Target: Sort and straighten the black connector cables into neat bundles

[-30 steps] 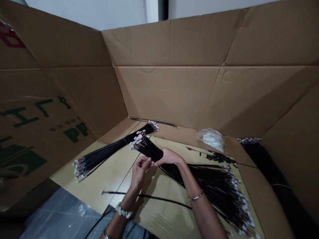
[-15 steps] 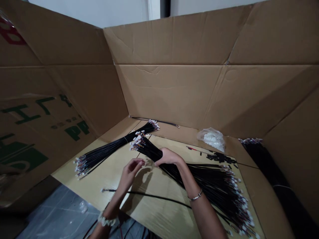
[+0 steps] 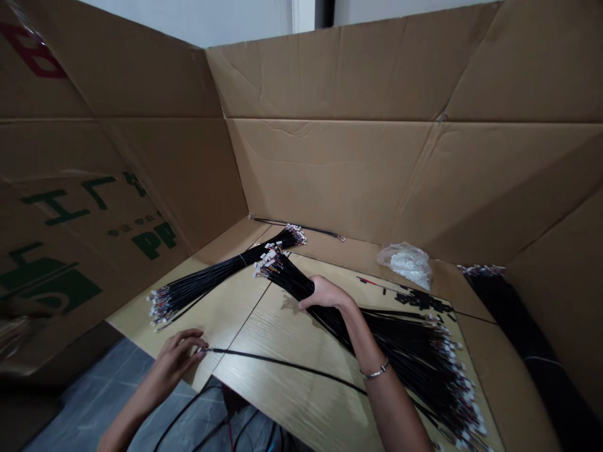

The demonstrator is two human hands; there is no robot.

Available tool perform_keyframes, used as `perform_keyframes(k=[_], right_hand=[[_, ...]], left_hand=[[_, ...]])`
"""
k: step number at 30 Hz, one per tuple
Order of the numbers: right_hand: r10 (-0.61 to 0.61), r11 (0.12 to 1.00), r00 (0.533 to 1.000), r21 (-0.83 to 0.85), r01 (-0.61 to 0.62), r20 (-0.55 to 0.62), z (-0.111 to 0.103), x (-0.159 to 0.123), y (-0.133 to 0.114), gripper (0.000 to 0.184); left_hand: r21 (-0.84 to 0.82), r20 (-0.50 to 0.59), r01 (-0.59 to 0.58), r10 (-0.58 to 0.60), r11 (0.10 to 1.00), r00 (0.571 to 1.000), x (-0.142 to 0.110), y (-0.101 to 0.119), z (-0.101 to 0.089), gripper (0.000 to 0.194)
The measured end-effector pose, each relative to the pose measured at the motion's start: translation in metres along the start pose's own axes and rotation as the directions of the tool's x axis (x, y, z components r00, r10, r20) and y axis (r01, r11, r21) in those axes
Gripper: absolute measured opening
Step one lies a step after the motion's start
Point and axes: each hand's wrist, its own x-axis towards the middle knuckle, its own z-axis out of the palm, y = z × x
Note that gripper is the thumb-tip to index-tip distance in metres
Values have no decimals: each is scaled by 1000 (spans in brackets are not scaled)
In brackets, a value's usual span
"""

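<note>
My right hand [image 3: 325,293] is wrapped round a thick bundle of black cables [image 3: 289,276], whose white connectors point up and left while the far ends fan out at the lower right. At the left, my left hand [image 3: 181,351] pinches the connector end of a single black cable [image 3: 282,363]. That cable runs rightward across the table and passes under my right forearm. Beyond my left hand lies a second bundle of black cables [image 3: 207,276], tied round its middle, with white connectors at both ends.
Cardboard walls [image 3: 325,169] enclose the tabletop [image 3: 311,402]. At the back are a clear bag of white pieces [image 3: 407,263], short black pieces [image 3: 421,300] and loose cables [image 3: 296,226]. Another tied cable bundle [image 3: 513,333] rests at the right. Dark cables hang below the front edge.
My left hand has moved left and down from beside the held bundle to the single cable's end, which it now pinches. My right hand keeps its hold on the bundle.
</note>
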Motion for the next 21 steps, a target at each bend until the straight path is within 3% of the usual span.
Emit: perform_keyframes(k=[4,6,10,12,15,21], right_hand=[[-2,1000,1000,3,2,11,-1,1,2,15],[-4,1000,1000,2,4,9,-1,2,3,15],[-14,1000,1000,-3,14,-13,-2,2,2,19],[-14,1000,1000,3,14,-18,-2,1,2,20],[-17,1000,1000,11,18,-24,-4,1,2,22],[-86,996,994,-7,86,-63,-5,1,4,20]], left_hand=[[-390,9,124,-131,913,991,23,50,10,49],[-567,-13,171,-217,806,976,39,75,22,51],[-798,-37,140,-279,587,960,79,120,57,52],[-858,25,163,-279,486,960,97,137,72,48],[-920,88,182,-271,346,958,115,151,86,41],[-978,50,111,-321,175,946,121,159,90,34]])
